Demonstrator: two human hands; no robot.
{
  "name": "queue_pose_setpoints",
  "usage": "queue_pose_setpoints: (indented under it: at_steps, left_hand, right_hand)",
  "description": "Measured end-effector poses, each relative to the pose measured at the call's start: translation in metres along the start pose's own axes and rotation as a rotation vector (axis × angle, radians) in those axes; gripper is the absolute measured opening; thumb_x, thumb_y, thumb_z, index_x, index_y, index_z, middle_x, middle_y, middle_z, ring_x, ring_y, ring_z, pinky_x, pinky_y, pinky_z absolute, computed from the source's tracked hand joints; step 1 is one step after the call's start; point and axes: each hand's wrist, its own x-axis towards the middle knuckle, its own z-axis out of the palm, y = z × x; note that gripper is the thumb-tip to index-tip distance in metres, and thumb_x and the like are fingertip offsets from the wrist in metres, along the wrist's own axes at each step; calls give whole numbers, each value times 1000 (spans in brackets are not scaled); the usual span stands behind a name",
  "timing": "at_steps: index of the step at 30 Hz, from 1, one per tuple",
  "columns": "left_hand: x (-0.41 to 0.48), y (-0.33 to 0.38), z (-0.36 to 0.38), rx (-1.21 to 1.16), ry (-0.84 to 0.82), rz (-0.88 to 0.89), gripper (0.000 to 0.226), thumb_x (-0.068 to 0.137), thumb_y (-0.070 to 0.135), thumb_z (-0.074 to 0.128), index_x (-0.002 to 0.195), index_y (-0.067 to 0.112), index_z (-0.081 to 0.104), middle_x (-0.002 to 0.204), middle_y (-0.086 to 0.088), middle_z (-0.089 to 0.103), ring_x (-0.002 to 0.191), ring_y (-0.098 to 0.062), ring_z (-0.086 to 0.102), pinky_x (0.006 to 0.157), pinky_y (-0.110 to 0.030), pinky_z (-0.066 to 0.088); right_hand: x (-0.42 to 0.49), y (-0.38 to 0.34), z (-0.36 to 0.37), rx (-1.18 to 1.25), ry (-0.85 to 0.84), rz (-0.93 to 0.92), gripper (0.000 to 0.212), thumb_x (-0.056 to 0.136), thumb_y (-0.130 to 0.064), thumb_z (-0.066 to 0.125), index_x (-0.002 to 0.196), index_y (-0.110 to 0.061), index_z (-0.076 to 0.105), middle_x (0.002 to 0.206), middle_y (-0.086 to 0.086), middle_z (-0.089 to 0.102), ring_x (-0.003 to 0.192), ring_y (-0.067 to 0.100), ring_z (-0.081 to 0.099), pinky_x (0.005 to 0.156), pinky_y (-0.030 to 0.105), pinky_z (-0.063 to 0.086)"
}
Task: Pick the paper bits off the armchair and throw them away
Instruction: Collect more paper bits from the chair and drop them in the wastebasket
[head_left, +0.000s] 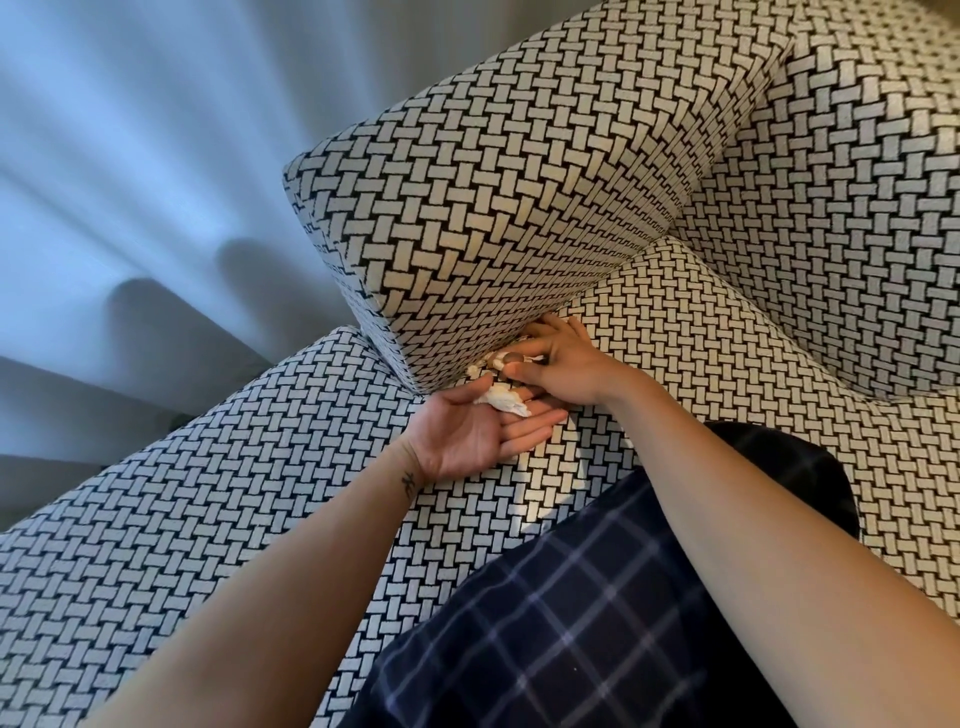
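Observation:
The armchair (218, 499) is covered in a black and white basket-weave fabric. My left hand (475, 434) lies palm up on the seat with its fingers straight, and a crumpled white paper wad (503, 401) sits on the fingers. My right hand (563, 366) is just above it, at the crease below the cushion. Its thumb and fingers pinch a small white paper bit (524, 359). Another white scrap (474, 370) lies in the crease to the left of the right hand's thumb.
A square cushion (514, 187) in the same weave leans on the chair back above the hands. The armrest and back (852, 197) rise at right. My leg in dark checked trousers (582, 613) rests on the seat. Pale curtains (130, 156) hang at left.

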Motion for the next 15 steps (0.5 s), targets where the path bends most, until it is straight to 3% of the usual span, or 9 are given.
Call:
queue_pose_setpoints:
  at_steps: [4,8,15]
  left_hand:
    - [0,0,-1,57,-18,33,67,105,45,41,149,-5,42,154,-34,38,143,-43,42,124,-49,26]
    - [1,-1,-7,56,-41,59,77,106,57,34,158,2,20,163,-28,24,152,-38,26,128,-48,16]
    - [3,-2,-10,28,-6,90,54,108,29,40,150,-4,41,159,-25,35,147,-35,36,126,-50,22]
  right_hand:
    - [-18,0,2,51,-22,-3,35,97,-46,59,131,-38,63,167,-10,17,155,12,-6,124,47,-6]
    - [-32,0,13,5,-96,-28,35,100,-51,53,130,-38,64,166,-20,9,153,9,-14,124,53,-7]
    - [-44,-5,19,64,-153,11,41,106,-44,40,144,-36,52,166,-23,6,153,8,-14,120,48,-13]
